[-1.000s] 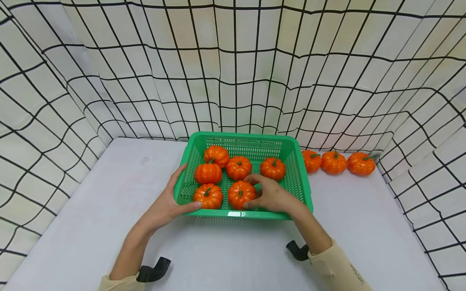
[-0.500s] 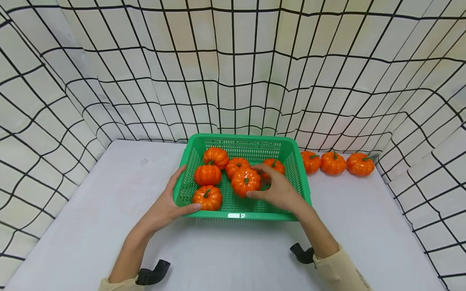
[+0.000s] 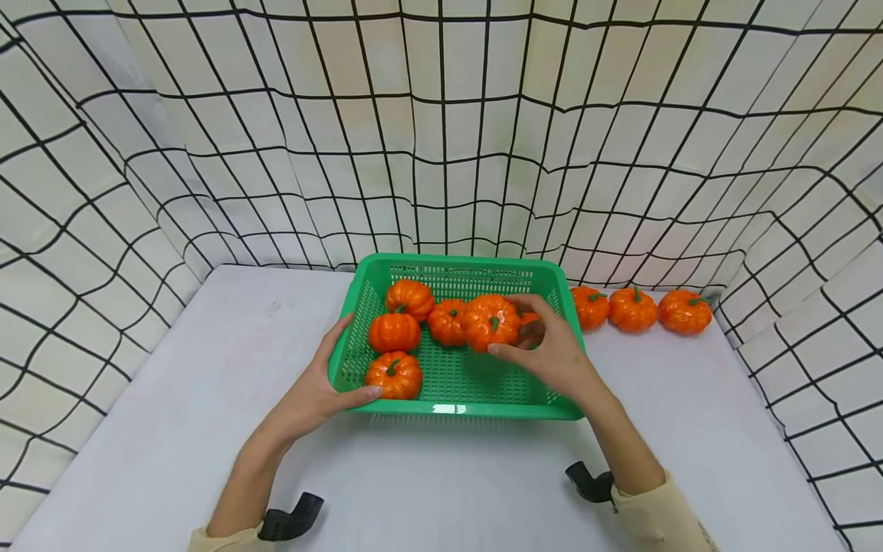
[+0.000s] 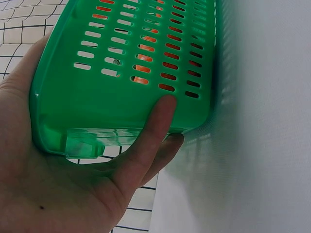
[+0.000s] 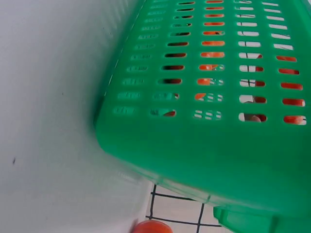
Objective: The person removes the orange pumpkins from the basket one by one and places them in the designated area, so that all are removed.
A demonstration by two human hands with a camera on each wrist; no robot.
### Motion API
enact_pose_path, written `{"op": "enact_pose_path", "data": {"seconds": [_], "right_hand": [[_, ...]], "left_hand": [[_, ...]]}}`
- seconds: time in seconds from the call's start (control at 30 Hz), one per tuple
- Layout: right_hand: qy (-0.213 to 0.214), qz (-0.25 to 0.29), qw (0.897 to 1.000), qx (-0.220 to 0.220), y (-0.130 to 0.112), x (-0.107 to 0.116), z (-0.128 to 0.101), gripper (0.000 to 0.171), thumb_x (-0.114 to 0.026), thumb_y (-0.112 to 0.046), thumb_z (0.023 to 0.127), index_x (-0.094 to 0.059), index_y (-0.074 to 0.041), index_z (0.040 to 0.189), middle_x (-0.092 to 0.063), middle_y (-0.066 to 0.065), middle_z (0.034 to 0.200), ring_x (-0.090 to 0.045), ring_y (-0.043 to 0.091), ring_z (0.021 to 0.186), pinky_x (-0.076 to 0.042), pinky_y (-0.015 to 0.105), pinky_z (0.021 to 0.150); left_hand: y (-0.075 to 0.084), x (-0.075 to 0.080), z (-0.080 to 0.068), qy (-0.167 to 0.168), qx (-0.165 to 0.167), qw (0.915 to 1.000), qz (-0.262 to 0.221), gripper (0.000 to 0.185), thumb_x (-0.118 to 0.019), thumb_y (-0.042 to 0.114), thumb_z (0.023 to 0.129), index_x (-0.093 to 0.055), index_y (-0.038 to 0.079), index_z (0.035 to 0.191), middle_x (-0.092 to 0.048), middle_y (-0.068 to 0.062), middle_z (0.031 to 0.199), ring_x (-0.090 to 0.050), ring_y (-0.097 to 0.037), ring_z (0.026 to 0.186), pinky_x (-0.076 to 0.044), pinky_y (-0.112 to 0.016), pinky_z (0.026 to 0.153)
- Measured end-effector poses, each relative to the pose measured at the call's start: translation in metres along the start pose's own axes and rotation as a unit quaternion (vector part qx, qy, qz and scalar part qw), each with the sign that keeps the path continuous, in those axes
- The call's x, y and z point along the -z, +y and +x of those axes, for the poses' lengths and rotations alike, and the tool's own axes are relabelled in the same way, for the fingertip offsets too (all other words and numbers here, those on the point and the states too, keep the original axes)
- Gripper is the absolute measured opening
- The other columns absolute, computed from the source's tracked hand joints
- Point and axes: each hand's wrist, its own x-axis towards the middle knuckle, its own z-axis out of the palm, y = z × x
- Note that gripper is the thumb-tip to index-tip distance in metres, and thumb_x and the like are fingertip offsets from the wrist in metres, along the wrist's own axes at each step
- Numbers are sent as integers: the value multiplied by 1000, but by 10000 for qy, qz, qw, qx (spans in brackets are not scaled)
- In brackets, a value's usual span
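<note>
A green plastic basket (image 3: 448, 410) stands in the middle, holding several orange toy pumpkins. My left hand (image 3: 324, 389) grips its front left corner, thumb along the front rim. In the left wrist view, fingers (image 4: 158, 124) lie against the basket's slotted outer wall. Between the thumb and fingers of my right hand (image 3: 552, 353) is a pumpkin (image 3: 488, 326), held over the basket's right half. It partly covers another pumpkin (image 3: 529, 317) at the back right. Other pumpkins sit at the left, among them a front one (image 3: 393, 376). The right wrist view shows mainly the basket's outer wall (image 5: 204, 145).
Three more pumpkins (image 3: 633, 310) are lined up on the white table (image 3: 172, 399), right of the basket. White sheeting with black netting (image 3: 441, 130) encloses the back and sides. Black wrist-worn pieces (image 3: 293, 517) show near both sleeves.
My right hand has lifted the pumpkin from the basket's front middle and carried it back and to the right. My left hand stays at the basket's corner.
</note>
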Motion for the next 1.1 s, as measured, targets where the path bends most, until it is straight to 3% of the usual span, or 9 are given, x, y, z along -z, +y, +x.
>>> {"op": "enact_pose_path", "data": {"seconds": [0.47,0.67,0.8,1.1], "right_hand": [[429,-55,9991,-29,10,16,-8,72,-86,-32,86,-49,-21,147,-56,9,145,-66,27,104,-56,36,87],[606,-75,9981,-86,13,23,-11,70,-84,-33,89,-49,-19,148,-61,9,138,-65,26,99,-55,27,85],[806,-95,9967,-79,15,30,-14,70,-81,-32,91,-47,-18,151,-59,8,145,-66,25,104,-54,20,85],[1354,151,9905,207,20,38,-22,69,-81,-23,92,-48,-18,152,-55,2,149,-64,9,104,-52,13,83]], "left_hand": [[-3,-1,2,-9,-11,10000,-51,113,-83,37,87,-2,49,164,-12,-14,175,-32,-42,152,-37,-68,115],[0,1,1,-10,-68,10000,-35,114,-83,36,87,-1,46,165,-10,-15,176,-31,-44,153,-37,-70,114],[1,1,1,-19,-72,9999,-71,114,-84,34,87,-1,46,165,-8,-15,176,-30,-44,153,-37,-69,115],[0,1,0,-5,-29,10000,-35,114,-83,36,87,-1,46,165,-9,-15,176,-30,-44,153,-37,-69,114]]}}
